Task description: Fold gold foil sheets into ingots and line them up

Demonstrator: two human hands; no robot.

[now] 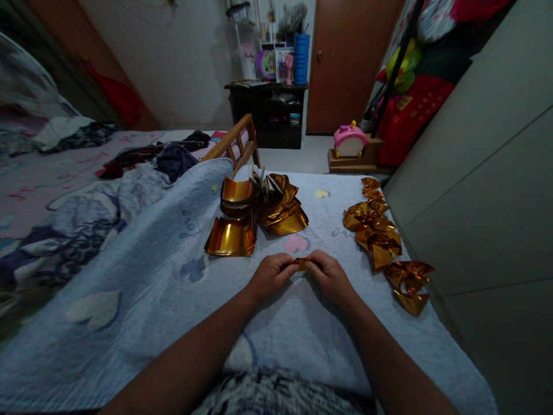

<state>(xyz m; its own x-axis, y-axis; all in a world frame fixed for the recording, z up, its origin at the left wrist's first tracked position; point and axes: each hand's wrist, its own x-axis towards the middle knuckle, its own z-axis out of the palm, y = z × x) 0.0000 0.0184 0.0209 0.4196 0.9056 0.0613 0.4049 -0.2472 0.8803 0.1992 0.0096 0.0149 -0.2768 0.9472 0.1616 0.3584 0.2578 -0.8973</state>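
Gold strip: here it is, a small shiny gold strip point(301, 264), stretched between two hands just on the person's side of the pink heart point(296, 242) printed on the quilt.
Left hand: the left hand point(271, 276) sits to the near left of the pink heart, thumb and fingers pinched on the strip's left end.
Right hand: and the right hand point(328, 275) matches it, near right of the pink heart, fingers pinching the other end; the two hands face each other, a short gap between them.
Gold sheets: look left and beyond the pink heart, where a pile of curved gold sheets point(232, 235) fans out in overlapping batches, some edges showing white.
Folded pieces: over to the right of the pink heart, a row of crumpled, folded gold pieces point(378, 239) runs along the quilt's edge, its nearest piece lying closest to the person.
Quilt: underneath it all, a pale blue quilt point(173, 323), ridged up well left of the pink heart.
Wooden rail: past the sheets, beyond and left of the pink heart, stands a slatted wooden rail point(246, 138).
Background: farther beyond the pink heart, a dark cabinet point(265, 118), a brown door point(352, 69) and a pink toy point(349, 140).
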